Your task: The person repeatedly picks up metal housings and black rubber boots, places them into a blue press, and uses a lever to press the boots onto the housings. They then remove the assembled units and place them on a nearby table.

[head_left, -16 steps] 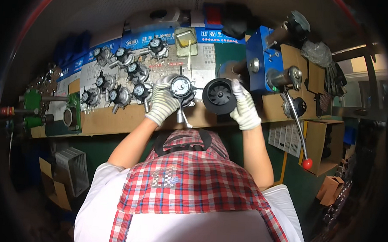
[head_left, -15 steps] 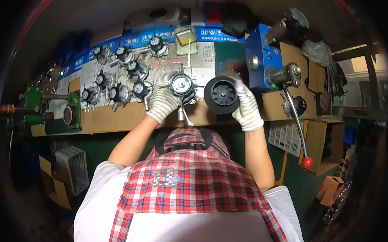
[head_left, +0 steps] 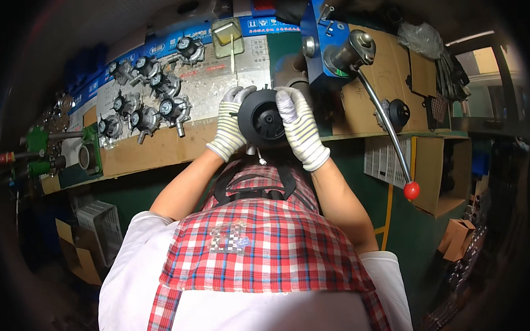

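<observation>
Black finned wheel (head_left: 267, 118) gripped by knit-gloved right hand (head_left: 302, 130); left hand (head_left: 229, 124) clasps part-hidden metal assembly (head_left: 251, 149).

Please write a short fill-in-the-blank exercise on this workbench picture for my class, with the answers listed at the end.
1. The left hand and the right hand wear striped ____.
2. The ball knob on the long metal lever is coloured ____.
3. Of left and right, the cluster of metal housings lies on the black impeller's ____ side.

Answers: gloves; red; left.
</observation>
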The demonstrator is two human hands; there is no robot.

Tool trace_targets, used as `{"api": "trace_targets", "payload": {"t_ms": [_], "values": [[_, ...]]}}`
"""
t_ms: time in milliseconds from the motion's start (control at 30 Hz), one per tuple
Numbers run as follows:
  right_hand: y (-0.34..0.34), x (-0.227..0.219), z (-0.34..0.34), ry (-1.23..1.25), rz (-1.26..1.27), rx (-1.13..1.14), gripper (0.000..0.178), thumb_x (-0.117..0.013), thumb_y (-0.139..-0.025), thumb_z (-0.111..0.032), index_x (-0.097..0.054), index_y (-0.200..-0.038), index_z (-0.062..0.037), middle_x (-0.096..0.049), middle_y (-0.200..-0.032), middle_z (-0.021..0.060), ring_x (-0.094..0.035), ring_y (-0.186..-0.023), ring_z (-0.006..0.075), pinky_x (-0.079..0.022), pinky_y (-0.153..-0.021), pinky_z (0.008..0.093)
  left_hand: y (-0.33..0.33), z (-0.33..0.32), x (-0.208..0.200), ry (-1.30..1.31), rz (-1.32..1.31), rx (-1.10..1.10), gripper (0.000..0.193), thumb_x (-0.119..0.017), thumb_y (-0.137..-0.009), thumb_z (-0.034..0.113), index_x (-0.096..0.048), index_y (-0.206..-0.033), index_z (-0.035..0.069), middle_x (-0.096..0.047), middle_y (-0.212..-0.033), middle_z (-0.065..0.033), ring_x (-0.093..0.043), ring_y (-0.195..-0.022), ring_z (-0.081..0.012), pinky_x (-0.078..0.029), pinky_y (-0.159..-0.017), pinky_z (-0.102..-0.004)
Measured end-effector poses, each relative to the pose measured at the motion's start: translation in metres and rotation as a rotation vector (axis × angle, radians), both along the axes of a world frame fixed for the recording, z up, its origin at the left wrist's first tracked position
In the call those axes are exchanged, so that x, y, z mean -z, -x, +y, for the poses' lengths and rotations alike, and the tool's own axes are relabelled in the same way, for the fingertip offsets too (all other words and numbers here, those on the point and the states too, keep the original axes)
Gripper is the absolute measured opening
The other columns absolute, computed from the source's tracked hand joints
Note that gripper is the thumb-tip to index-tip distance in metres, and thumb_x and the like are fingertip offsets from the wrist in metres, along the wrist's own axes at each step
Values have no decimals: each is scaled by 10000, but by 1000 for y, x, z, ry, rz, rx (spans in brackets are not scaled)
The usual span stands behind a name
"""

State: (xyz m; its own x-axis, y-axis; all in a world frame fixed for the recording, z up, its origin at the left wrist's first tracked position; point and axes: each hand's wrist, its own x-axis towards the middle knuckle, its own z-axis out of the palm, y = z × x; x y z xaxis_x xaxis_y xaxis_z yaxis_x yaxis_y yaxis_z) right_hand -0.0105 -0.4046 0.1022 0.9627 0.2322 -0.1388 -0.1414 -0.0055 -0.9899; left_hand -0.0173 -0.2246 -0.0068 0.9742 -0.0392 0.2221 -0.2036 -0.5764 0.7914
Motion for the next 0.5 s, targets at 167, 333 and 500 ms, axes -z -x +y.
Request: {"api": "trace_targets", "payload": {"t_ms": [167, 333, 500], "values": [[0, 19, -12, 191, -141, 43, 504, -572, -1014, -475, -631, -1161, 3, -631, -1105, 188, -601, -1055, 284, -458, -963, 373, 3, -10, -9, -491, -215, 80, 571, -697, -758, 391, -640, -1233, 81, -604, -1303, -132, -500, -1220, -371, -402, -1071, -462], [4, 17, -20, 356, -292, 53, 480, -560, -1008, -450, -639, -1150, 1, -641, -1079, 231, -579, -1065, 392, -453, -971, 448, 11, -27, 11, -290, -100, 55, 604, -674, -877, 327, -515, -1371, 18, -634, -1265, -102, -559, -1236, -236, -362, -1125, -420], [6, 29, -33, 424, -286, 33, 433, -572, -1003, -411, -632, -1140, -4, -632, -1121, 245, -568, -1088, 420, -450, -984, 465, 13, -45, 19, -312, -136, 74, 577, -655, -912, 284, -485, -1400, 28, -626, -1276, -103, -564, -1236, -219, -370, -1129, -384]]}}
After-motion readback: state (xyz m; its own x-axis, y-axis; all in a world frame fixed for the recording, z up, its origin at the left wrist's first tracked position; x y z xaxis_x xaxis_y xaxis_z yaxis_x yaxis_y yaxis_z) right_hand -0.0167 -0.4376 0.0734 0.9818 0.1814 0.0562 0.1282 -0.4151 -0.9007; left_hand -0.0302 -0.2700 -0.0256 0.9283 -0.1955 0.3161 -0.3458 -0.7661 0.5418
